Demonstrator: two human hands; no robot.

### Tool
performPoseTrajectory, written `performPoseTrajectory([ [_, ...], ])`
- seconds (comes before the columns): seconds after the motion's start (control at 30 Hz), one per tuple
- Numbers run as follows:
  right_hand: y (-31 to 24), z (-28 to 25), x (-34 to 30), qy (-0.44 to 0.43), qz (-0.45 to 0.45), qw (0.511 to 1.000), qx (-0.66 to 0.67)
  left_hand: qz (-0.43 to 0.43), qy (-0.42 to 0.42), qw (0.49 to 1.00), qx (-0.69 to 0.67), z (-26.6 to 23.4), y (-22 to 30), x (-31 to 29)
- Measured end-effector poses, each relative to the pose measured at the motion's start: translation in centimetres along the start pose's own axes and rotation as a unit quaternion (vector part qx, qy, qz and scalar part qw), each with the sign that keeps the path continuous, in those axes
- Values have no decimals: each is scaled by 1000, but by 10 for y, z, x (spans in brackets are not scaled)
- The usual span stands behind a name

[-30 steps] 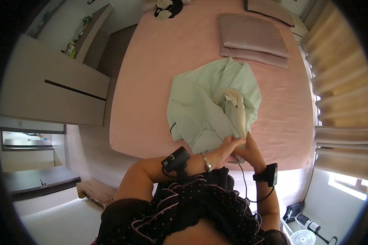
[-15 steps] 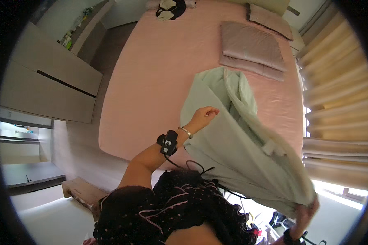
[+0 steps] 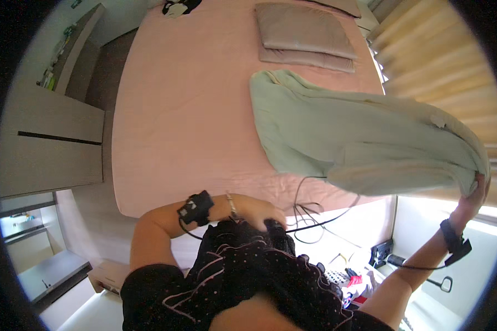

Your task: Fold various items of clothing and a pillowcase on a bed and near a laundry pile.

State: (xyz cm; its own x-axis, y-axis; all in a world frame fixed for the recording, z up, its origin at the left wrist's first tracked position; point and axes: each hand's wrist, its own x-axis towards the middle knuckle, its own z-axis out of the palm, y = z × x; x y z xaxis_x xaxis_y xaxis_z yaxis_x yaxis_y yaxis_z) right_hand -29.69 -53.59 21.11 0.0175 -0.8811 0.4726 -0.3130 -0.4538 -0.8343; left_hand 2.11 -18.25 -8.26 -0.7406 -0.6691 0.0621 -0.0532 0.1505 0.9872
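Observation:
A pale green blanket [image 3: 315, 127] stretches from the middle of the bed toward the right, lifted at its right end. There my right hand [image 3: 474, 194], arm held out wide, is closed on the edge of the cloth. My left hand [image 3: 259, 214] is bent in close to my chest, off the blanket and just beyond the near edge of the bed. It is blurred and its fingers are partly hidden beside something dark, so what they do is unclear. The bed [image 3: 182, 110] has a smooth pink sheet.
Folded mauve bedding [image 3: 306, 30] lies at the far right of the bed. Beige curtains [image 3: 442, 83] hang along the right side. A loose black cable [image 3: 326, 223] trails in front of me. Wardrobe doors [image 3: 55, 149] stand at the left.
My right hand has swung up and outward with the blanket, spreading it to the right. My left hand has drawn back from above the blanket toward my chest.

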Motion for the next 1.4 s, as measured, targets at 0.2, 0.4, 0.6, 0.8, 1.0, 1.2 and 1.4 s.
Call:
performPoseTrajectory([
  [0.2,5,-41,0,-20,-415,784,-461,-279,-1,925,-260,4,-25,-72],
  [0.4,69,-92,-84,-92,37,985,-139,-186,144,958,-165,-5,-57,-72],
  [0.6,132,-127,-188,-136,181,953,-202,-332,489,757,-278,-99,-147,-92],
  [0.8,187,-141,-266,-156,287,914,-240,-337,659,649,-178,-191,-241,-41],
  [1.0,241,-136,-308,-165,359,882,-258,-374,638,673,24,-255,-292,35],
  [1.2,267,-136,-325,-163,391,866,-266,-337,641,689,-11,-307,-285,92],
  [1.4,273,-137,-322,-168,392,865,-263,-338,339,861,174,-322,-278,79],
])
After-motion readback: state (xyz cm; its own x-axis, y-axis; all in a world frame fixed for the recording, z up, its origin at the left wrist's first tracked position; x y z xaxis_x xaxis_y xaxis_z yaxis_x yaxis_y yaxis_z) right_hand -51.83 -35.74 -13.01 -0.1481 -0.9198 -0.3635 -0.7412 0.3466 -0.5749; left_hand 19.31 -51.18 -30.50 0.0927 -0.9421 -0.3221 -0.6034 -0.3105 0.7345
